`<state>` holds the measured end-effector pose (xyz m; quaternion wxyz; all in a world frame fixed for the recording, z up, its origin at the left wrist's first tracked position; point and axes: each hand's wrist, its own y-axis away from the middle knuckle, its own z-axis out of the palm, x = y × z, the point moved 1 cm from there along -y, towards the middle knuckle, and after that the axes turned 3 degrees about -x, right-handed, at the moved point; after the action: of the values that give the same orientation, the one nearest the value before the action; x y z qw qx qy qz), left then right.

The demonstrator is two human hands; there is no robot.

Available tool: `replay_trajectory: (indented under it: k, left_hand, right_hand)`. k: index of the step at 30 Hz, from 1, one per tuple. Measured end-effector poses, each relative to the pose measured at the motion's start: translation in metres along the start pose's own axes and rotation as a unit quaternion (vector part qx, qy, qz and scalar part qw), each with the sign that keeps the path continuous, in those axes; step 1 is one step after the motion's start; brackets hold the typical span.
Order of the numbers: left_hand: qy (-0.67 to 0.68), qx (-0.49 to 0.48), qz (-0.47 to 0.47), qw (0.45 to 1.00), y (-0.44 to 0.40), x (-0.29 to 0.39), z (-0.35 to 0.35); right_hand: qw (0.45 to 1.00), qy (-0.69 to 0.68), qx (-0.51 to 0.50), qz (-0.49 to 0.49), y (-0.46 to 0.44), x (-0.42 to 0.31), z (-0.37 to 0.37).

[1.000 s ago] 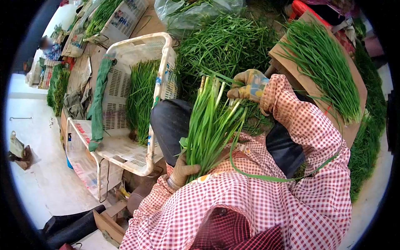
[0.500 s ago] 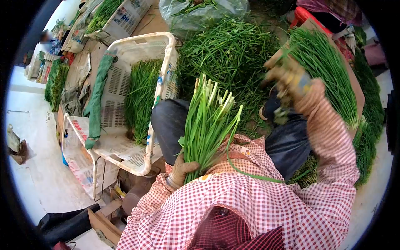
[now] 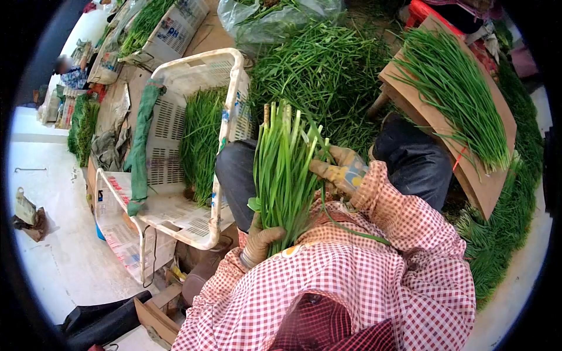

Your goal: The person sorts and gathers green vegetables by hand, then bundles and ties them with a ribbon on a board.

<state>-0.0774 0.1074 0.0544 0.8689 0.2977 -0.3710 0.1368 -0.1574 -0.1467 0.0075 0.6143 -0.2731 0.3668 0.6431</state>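
My gloved left hand (image 3: 261, 242) is closed around the lower, leafy part of a bunch of garlic chives (image 3: 283, 175), held upright in front of my lap with its pale cut ends up. At the bunch's right edge, my right hand (image 3: 341, 169), also gloved, has its fingers drawn together on a chive stalk near the pale ends. A long loose leaf (image 3: 357, 231) hangs below it across my checked clothing. Part of the right fingertips is hidden by the stalks.
A white plastic crate (image 3: 167, 131) holding chives stands on the left. Ahead lies a large heap of loose greens (image 3: 319, 76), with a clear plastic bag (image 3: 281, 26) behind it. On the right, a cardboard-topped stand (image 3: 418, 111) carries more chives (image 3: 459, 96); further greens lie beyond.
My right hand has come from above the right knee, down and left, to the bunch. The left hand keeps its hold. The view has shifted slightly, and the cardboard-topped stand shows more fully.
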Motion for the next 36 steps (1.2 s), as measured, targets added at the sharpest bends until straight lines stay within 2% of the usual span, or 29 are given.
replay_trajectory:
  k: [1,2,3,4,6,7,9,11,13,15,18,20,21,22,23,24,25,26,28,29,30,32,33,34,35,36]
  left_hand:
    - [0.025,0.000,-0.004,1.000,0.000,0.001,0.000]
    - [0.025,0.001,-0.004,1.000,-0.001,0.000,-0.004]
    - [0.050,-0.001,-0.006,0.999,-0.003,-0.002,-0.010]
    - [0.076,-0.003,-0.009,0.997,-0.004,-0.004,-0.014]
    - [0.120,-0.005,-0.042,0.992,-0.001,-0.001,-0.011]
    - [0.161,-0.011,-0.075,0.984,-0.002,0.001,-0.010]
    - [0.133,-0.031,-0.064,0.989,-0.003,-0.002,-0.018]
    - [0.152,-0.045,-0.062,0.985,-0.004,-0.005,-0.022]
    - [0.138,-0.023,-0.048,0.989,-0.004,-0.005,-0.017]
    - [0.149,-0.058,-0.085,0.984,-0.007,-0.010,-0.027]
    - [0.139,-0.081,-0.089,0.983,-0.008,-0.010,-0.028]
    - [0.133,-0.047,-0.092,0.986,-0.004,-0.007,-0.018]
    - [0.130,-0.012,-0.095,0.987,-0.002,-0.006,-0.016]
    - [0.126,-0.029,-0.101,0.986,-0.003,-0.009,-0.026]
    - [0.126,-0.026,-0.100,0.987,-0.003,-0.008,-0.022]
    - [0.128,-0.011,-0.088,0.988,-0.002,-0.005,-0.015]
    - [0.131,0.003,-0.076,0.988,-0.002,-0.004,-0.011]
    - [0.130,-0.028,-0.084,0.988,-0.005,-0.003,-0.019]
    - [0.144,-0.012,-0.090,0.985,-0.003,-0.009,-0.027]
    - [0.153,0.002,-0.096,0.983,-0.004,-0.008,-0.025]
    - [0.175,-0.016,-0.116,0.978,-0.004,-0.009,-0.028]
    - [0.183,-0.034,-0.133,0.974,-0.006,-0.008,-0.031]
    - [0.186,-0.053,-0.144,0.970,-0.009,-0.007,-0.031]
    - [0.201,-0.046,-0.136,0.969,-0.009,-0.008,-0.028]
    - [0.201,-0.047,-0.136,0.969,-0.010,-0.007,-0.027]
    - [0.167,-0.046,-0.125,0.977,-0.011,-0.007,-0.025]
  right_hand:
    - [0.997,-0.058,-0.040,0.006,0.006,-0.011,0.012]
    - [0.994,0.054,0.088,0.015,0.021,-0.025,0.037]
    - [0.962,0.167,0.214,0.024,0.031,-0.031,0.050]
    - [0.968,0.170,0.164,-0.086,0.039,-0.029,0.043]
    - [0.956,0.108,0.258,-0.087,0.053,-0.044,0.029]
    - [0.910,0.190,0.360,-0.076,0.060,-0.064,0.024]
    - [0.868,0.156,0.442,-0.164,0.075,-0.081,-0.024]
    - [0.809,0.185,0.528,-0.180,0.088,-0.103,-0.064]
    - [0.809,0.124,0.518,-0.248,0.083,-0.116,-0.067]
    - [0.868,0.117,0.473,-0.097,0.071,-0.124,-0.029]
    - [0.920,0.251,0.300,0.015,0.025,-0.095,-0.038]
    - [0.951,0.283,0.112,0.063,0.001,-0.085,-0.031]
    - [0.975,0.216,-0.004,0.052,-0.011,-0.076,-0.034]
    - [0.989,0.068,-0.130,0.022,-0.026,-0.053,-0.052]
    - [0.971,-0.091,-0.223,0.000,-0.032,-0.048,-0.046]
    - [0.915,-0.245,-0.319,0.009,-0.037,-0.044,-0.039]
    - [0.926,-0.259,-0.272,0.028,-0.033,-0.042,-0.039]
    - [0.935,-0.273,-0.224,0.045,-0.028,-0.045,-0.031]
    - [0.973,-0.125,-0.192,-0.010,-0.022,-0.034,-0.036]
    - [0.993,0.008,-0.114,-0.031,-0.008,-0.041,-0.023]
    - [0.988,-0.096,-0.112,0.044,-0.006,-0.039,-0.027]
    - [0.967,-0.200,-0.103,0.118,0.003,-0.037,-0.022]
    - [0.993,-0.088,-0.013,0.082,0.011,-0.041,-0.008]
    - [0.996,0.025,0.077,0.045,0.015,-0.045,-0.001]
    - [0.996,0.026,0.078,0.044,0.014,-0.038,-0.011]
    - [0.991,-0.122,0.015,0.058,0.010,-0.031,-0.019]
